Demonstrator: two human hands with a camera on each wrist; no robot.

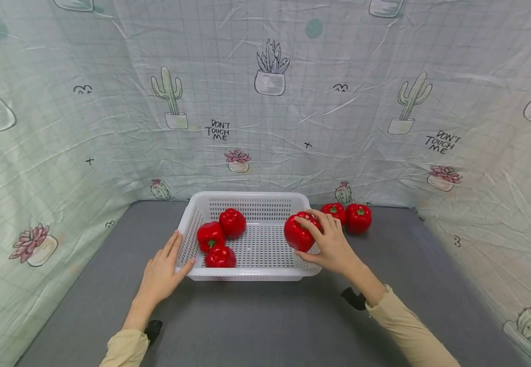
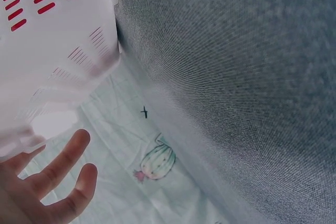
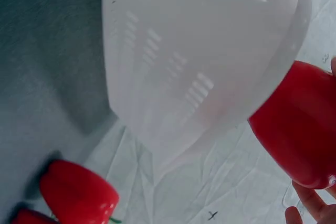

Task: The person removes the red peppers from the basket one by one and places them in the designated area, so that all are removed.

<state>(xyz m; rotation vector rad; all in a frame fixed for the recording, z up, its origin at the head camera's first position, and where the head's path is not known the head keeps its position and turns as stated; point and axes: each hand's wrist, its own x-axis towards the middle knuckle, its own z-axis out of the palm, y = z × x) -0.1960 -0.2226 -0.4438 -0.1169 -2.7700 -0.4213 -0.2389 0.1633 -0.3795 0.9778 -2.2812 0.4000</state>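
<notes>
My right hand [image 1: 331, 244] grips a red bell pepper [image 1: 298, 233] over the right end of a white perforated plastic basket [image 1: 247, 272]. In the right wrist view the held bell pepper [image 3: 302, 127] shows above the basket's rim, fingertips on its lower side. Three more red bell peppers [image 1: 210, 236] lie in the left part of the basket. At the basket's left front corner my left hand [image 1: 160, 272] rests on the rim with its fingers extended. The left wrist view shows those fingers [image 2: 65, 161] beside the basket's wall [image 2: 58, 72].
Two red bell peppers [image 1: 358, 218] sit on the grey table [image 1: 265, 321] just right of the basket, near the back edge. A pale cloth printed with cacti [image 1: 265, 127] hangs behind the table and along both sides.
</notes>
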